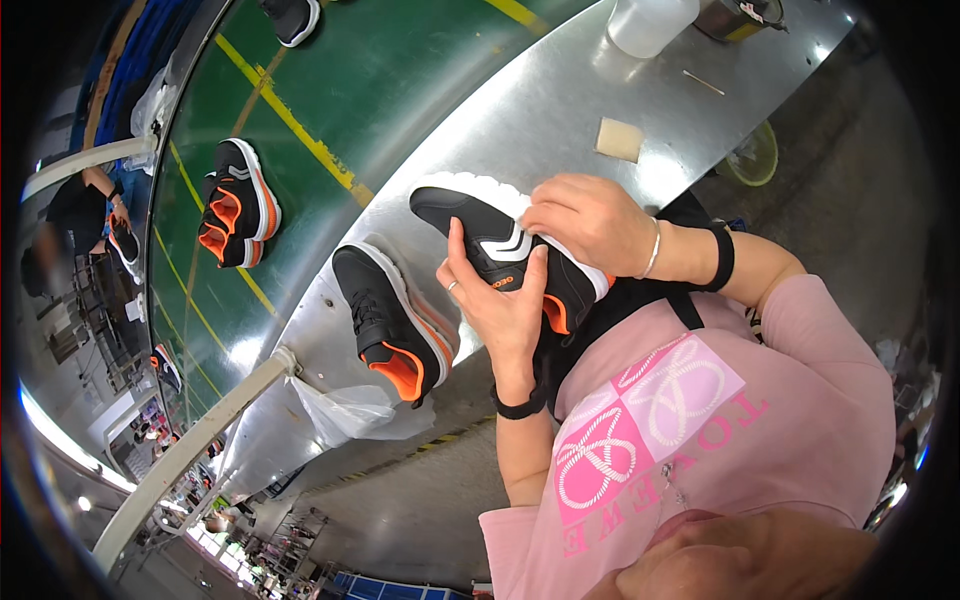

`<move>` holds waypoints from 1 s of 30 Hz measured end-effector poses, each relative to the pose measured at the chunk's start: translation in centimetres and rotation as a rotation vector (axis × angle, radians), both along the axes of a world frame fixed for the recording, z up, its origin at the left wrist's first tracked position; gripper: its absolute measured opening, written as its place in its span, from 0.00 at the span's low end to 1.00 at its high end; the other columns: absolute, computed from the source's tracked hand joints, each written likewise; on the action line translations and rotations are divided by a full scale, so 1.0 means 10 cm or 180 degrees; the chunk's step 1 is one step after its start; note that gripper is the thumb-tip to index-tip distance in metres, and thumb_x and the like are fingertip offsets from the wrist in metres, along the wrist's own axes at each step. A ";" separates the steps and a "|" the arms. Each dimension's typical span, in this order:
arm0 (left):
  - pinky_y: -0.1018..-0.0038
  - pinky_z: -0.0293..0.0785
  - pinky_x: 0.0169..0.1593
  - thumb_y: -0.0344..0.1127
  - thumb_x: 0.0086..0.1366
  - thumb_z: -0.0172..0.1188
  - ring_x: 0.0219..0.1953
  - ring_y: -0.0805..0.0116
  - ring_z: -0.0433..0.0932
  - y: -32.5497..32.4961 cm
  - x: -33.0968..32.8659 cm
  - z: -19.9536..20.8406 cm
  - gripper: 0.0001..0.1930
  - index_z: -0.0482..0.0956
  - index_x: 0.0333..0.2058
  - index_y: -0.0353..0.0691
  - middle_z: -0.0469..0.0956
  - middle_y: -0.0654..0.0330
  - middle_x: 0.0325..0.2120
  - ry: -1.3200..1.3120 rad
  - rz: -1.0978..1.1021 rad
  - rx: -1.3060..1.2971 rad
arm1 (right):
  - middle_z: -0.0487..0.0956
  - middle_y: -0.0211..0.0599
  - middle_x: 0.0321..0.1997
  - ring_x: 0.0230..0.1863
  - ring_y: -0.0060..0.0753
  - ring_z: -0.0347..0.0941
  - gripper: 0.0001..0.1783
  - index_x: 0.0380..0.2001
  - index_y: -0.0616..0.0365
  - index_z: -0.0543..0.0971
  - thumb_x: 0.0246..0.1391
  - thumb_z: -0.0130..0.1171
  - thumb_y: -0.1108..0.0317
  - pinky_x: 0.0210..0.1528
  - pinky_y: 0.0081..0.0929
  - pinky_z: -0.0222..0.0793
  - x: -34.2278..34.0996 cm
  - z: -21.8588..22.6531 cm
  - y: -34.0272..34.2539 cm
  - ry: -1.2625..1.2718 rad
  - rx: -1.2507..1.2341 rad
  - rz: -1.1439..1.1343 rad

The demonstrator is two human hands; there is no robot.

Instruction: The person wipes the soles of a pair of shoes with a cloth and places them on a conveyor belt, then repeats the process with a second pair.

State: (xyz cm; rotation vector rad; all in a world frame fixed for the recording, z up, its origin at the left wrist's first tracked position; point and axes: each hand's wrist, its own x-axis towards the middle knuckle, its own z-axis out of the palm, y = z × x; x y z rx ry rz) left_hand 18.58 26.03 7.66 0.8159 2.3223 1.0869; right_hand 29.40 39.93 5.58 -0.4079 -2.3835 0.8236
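Note:
A black sneaker (pixel 473 222) with a white sole and orange lining is tilted on its side above the metal bench's near edge. My left hand (pixel 497 310) grips it from below, thumb and fingers spread against its upper. On the sole's near edge, the bunched fingers of my right hand (pixel 592 218) press close; whatever they pinch is hidden. Just left of my hands a matching sneaker (pixel 385 315) rests on the bench, its orange opening toward me.
Along the metal bench (pixel 520 115) runs a green belt (pixel 330 90) carrying a pair of sneakers (pixel 240 205). A beige block (pixel 619 140), a cotton swab (pixel 704 82), a white container (pixel 650 25) and a dark tin (pixel 738 15) occupy the right. Another person (pixel 75 215) handles a shoe far left.

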 end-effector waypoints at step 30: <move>0.60 0.55 0.69 0.38 0.55 0.75 0.64 0.52 0.63 0.04 0.07 -0.04 0.47 0.59 0.70 0.40 0.63 0.46 0.60 -0.0242 0.0015 0.0159 | 0.81 0.34 0.36 0.37 0.39 0.79 0.04 0.34 0.56 0.83 0.57 0.63 0.69 0.40 0.32 0.75 0.18 -0.25 0.61 0.0134 -0.0814 -0.0312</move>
